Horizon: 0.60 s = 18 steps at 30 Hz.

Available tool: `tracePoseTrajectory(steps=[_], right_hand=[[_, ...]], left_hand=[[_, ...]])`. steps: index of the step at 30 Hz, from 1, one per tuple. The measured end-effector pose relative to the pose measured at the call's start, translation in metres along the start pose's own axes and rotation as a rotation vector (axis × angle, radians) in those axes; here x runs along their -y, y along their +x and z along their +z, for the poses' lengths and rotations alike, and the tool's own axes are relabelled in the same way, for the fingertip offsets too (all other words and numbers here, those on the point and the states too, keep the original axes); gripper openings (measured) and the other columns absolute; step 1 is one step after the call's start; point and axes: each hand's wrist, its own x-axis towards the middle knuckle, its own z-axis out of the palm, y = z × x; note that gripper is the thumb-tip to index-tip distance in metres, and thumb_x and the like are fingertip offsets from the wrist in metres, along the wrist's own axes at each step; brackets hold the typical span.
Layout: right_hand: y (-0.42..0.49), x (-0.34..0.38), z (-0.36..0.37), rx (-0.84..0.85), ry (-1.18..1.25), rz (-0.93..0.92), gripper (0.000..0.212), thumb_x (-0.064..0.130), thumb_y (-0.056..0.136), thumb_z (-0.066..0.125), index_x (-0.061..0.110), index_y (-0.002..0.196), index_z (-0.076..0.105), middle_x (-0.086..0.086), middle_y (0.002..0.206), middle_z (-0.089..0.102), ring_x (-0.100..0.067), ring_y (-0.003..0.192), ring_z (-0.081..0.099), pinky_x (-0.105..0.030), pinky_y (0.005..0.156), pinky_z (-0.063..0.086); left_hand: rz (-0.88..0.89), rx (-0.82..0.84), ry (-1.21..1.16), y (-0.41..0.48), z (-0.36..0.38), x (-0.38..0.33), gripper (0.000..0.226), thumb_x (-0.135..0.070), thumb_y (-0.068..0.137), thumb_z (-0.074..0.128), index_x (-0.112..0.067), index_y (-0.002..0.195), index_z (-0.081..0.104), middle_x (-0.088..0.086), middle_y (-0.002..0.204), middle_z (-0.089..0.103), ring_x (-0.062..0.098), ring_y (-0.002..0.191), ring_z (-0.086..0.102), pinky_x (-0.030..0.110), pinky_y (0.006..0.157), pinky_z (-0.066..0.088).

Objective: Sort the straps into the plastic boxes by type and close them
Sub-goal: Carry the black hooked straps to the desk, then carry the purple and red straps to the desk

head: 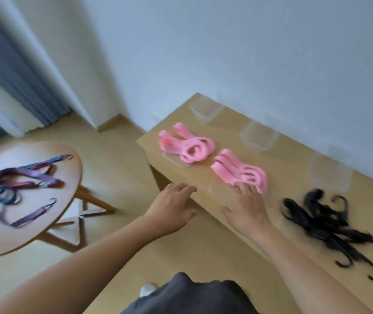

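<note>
Wooden bench [280, 177]: pink straps [190, 146], black straps [323, 220], clear plastic boxes [259, 137]

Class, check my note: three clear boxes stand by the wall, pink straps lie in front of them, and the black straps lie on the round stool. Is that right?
Not quite. The head view shows the black straps on the long wooden table, to the right of the pink straps. The round stool holds purple and blue straps.
</note>
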Motion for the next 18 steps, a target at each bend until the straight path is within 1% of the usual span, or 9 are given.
tracePoseTrajectory(steps=[3, 5, 7, 8, 11, 15, 18], right_hand=[[0.031, 0.078, 0.011, 0.025, -0.022, -0.113, 0.063, 0.046, 0.079, 0.069, 0.022, 0.135, 0.054, -0.006, 0.126, 0.057, -0.031, 0.118, 0.049, -0.040, 0.100, 0.039], [0.050, 0.135, 0.021, 0.041, -0.041, -0.198, 0.062, 0.048, 0.080, 0.068, 0.023, 0.136, 0.054, -0.004, 0.128, 0.057, -0.028, 0.118, 0.048, -0.038, 0.101, 0.038], [0.062, 0.169, 0.029, 0.083, -0.002, -0.233, 0.062, 0.048, 0.083, 0.066, 0.025, 0.139, 0.051, 0.000, 0.133, 0.054, -0.025, 0.123, 0.046, -0.036, 0.105, 0.037], [0.069, 0.195, 0.036, 0.110, 0.026, -0.281, 0.062, 0.047, 0.084, 0.066, 0.025, 0.140, 0.050, 0.001, 0.135, 0.053, -0.024, 0.125, 0.045, -0.034, 0.107, 0.036], [0.087, 0.267, 0.058, 0.201, 0.092, -0.402, 0.062, 0.045, 0.088, 0.066, 0.024, 0.143, 0.049, 0.003, 0.139, 0.051, -0.020, 0.130, 0.041, -0.030, 0.111, 0.033], [0.105, 0.346, 0.078, 0.309, 0.083, -0.560, 0.062, 0.047, 0.090, 0.063, 0.024, 0.145, 0.045, 0.005, 0.140, 0.050, -0.016, 0.131, 0.040, -0.029, 0.111, 0.033], [0.126, 0.397, 0.092, 0.376, 0.076, -0.656, 0.063, 0.046, 0.090, 0.064, 0.024, 0.146, 0.044, 0.006, 0.141, 0.049, -0.014, 0.132, 0.039, -0.027, 0.112, 0.032]], left_hand=[[-0.068, -0.060, 0.018, -0.040, -0.026, 0.068, 0.069, -0.043, 0.093, 0.070, -0.021, 0.154, 0.046, 0.003, 0.152, 0.050, 0.023, 0.141, 0.043, 0.030, 0.118, 0.030], [-0.152, -0.111, 0.010, -0.071, -0.042, 0.119, 0.069, -0.046, 0.095, 0.068, -0.024, 0.155, 0.043, 0.002, 0.154, 0.048, 0.023, 0.143, 0.041, 0.032, 0.119, 0.030], [-0.203, -0.133, 0.011, -0.090, -0.052, 0.151, 0.070, -0.048, 0.095, 0.067, -0.025, 0.155, 0.041, 0.002, 0.155, 0.046, 0.023, 0.143, 0.039, 0.035, 0.120, 0.031], [-0.247, -0.160, -0.002, -0.106, -0.058, 0.174, 0.070, -0.049, 0.095, 0.067, -0.026, 0.155, 0.041, 0.001, 0.154, 0.046, 0.022, 0.143, 0.038, 0.035, 0.120, 0.031], [-0.382, -0.240, -0.029, -0.145, -0.075, 0.235, 0.069, -0.052, 0.092, 0.068, -0.028, 0.152, 0.044, -0.002, 0.151, 0.049, 0.021, 0.141, 0.039, 0.034, 0.117, 0.033], [-0.572, -0.315, -0.088, -0.190, -0.091, 0.298, 0.069, -0.054, 0.088, 0.072, -0.030, 0.148, 0.049, -0.005, 0.146, 0.052, 0.020, 0.137, 0.042, 0.032, 0.114, 0.034], [-0.719, -0.358, -0.138, -0.215, -0.099, 0.340, 0.067, -0.053, 0.088, 0.073, -0.027, 0.146, 0.053, -0.003, 0.146, 0.054, 0.022, 0.138, 0.044, 0.032, 0.113, 0.035]])
